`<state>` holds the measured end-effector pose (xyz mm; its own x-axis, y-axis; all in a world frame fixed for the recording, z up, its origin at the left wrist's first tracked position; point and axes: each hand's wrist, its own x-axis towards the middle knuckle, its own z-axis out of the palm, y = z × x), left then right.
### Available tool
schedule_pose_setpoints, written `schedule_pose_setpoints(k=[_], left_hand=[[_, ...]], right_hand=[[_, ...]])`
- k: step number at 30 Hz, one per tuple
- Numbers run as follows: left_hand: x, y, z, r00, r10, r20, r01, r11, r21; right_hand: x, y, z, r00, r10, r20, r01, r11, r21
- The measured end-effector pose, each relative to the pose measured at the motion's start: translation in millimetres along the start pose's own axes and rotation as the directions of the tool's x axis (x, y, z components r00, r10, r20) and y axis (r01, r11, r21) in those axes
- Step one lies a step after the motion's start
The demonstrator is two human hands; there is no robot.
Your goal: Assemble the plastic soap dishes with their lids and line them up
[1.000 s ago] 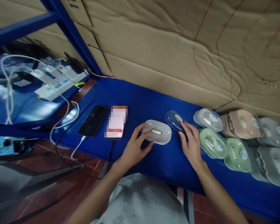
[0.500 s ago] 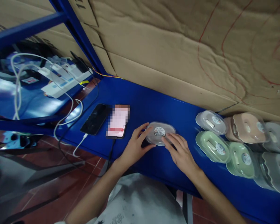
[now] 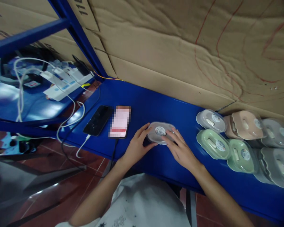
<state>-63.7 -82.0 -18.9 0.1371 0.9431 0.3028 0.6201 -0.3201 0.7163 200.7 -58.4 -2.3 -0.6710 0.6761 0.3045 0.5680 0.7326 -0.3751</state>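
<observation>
A grey oval plastic container [image 3: 153,136] with a clear lid and a round white sticker sits on the blue tabletop [image 3: 144,105] in front of me. My left hand [image 3: 139,143] curves round its left end, thumb at the near edge and fingers at the far side. At the other end, my right hand [image 3: 178,149] has its fingers bent over the lid and right edge. Both hands touch the container; the fingertips on its far side are partly hidden.
To the right stand similar containers: grey [image 3: 211,120], green [image 3: 213,144] and pink [image 3: 247,124], some stacked. Left of my hands lie a dark phone [image 3: 97,121] and a lit phone [image 3: 120,121]. Cables run from a white power strip [image 3: 61,88]. Cardboard [image 3: 151,60] walls the back.
My right fingers have shifted slightly across the lid. The container stays between both hands, and the camera view has turned slightly.
</observation>
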Motion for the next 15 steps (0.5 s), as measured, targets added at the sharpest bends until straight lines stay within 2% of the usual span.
schedule_pose_setpoints(k=[7,15], left_hand=[[6.5,-0.3,4.8,1.000,0.024,0.004,-0.024,0.999,0.041],[7.6,-0.2,10.7,0.985,0.174,-0.013,-0.169,0.971,0.171]], right_hand=[[4.0,7.2,-1.5,1.000,0.020,-0.011,-0.020,0.999,-0.024],[3.0,7.9,-3.2,1.000,-0.001,-0.026,-0.002,0.994,-0.113]])
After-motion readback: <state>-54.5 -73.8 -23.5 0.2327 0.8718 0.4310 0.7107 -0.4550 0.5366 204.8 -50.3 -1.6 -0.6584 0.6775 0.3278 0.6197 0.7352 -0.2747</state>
